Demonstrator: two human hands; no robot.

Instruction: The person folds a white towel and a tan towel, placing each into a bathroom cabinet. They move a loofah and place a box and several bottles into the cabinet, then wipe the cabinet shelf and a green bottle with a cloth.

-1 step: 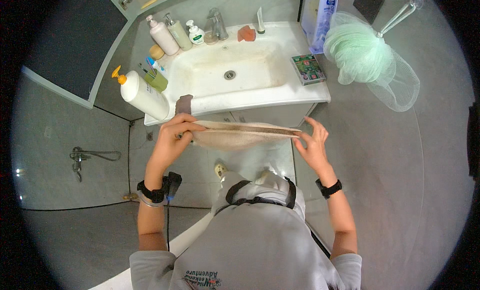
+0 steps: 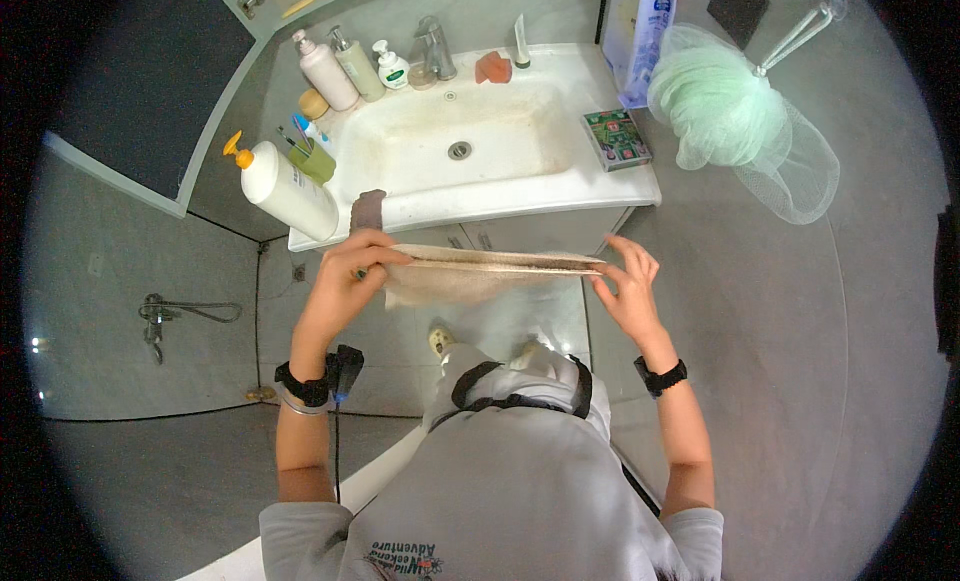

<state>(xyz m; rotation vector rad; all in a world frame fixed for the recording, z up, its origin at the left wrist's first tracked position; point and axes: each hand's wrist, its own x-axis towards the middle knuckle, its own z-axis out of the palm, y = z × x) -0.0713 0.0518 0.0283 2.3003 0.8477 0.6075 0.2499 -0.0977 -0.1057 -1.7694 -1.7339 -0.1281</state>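
Note:
A beige cloth, apparently a towel (image 2: 470, 283), is stretched level between my hands in front of the washbasin (image 2: 430, 214). Its upper edges lie as two layers with a narrow dark gap between them, and the lower part hangs down. My left hand (image 2: 348, 273) pinches one corner between thumb and fingers. At the opposite corner, my right hand (image 2: 630, 281) grips with thumb and index finger while its other fingers are raised. Just beyond my left hand, a small brown-grey cloth (image 2: 367, 210) drapes over the basin's front edge.
Along the basin's left stand a large white pump bottle (image 2: 290, 189) and a green toothbrush cup (image 2: 315, 164). Pump bottles (image 2: 326, 71) line the back left by the faucet (image 2: 436, 47). A patterned box (image 2: 617, 139) sits at right, near a hanging green bath puff (image 2: 725, 106).
The cloth's hanging part has shifted and looks flatter, and its upper edge is pulled straighter. My right hand has moved very slightly to the right. My left hand keeps its place.

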